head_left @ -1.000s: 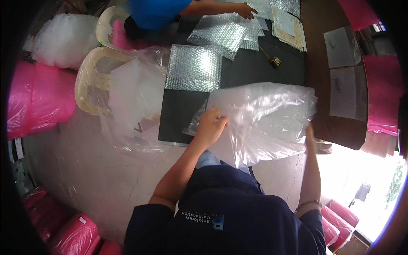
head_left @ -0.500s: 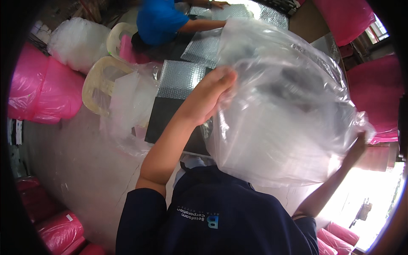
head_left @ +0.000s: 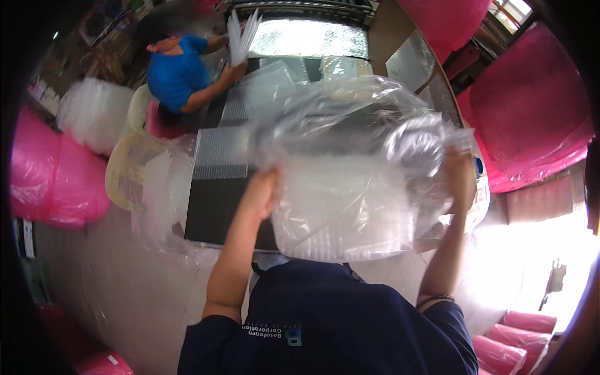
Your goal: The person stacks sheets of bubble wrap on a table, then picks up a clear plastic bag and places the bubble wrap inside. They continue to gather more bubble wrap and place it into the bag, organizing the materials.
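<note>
A large clear plastic bag is stretched between my two hands, above the near edge of the table. In its lower part sits a stack of whitish translucent sheets, which look like bubble wrap pouches. My left hand is closed on the bag's left side. At the opposite side my right hand, somewhat blurred, is closed on the gathered plastic. The bag's upper part billows away from me over the table.
The dark table carries bubble wrap sheets. Across it at the left, a co-worker in a blue shirt holds white sheets. Beside the table stands a cream chair with plastic-wrapped sheets. Pink rolls stand at the right.
The bag has come lower and nearer to my body, its top falling forward over the table. Both hands moved left with it. The co-worker has sat back and now holds up white sheets.
</note>
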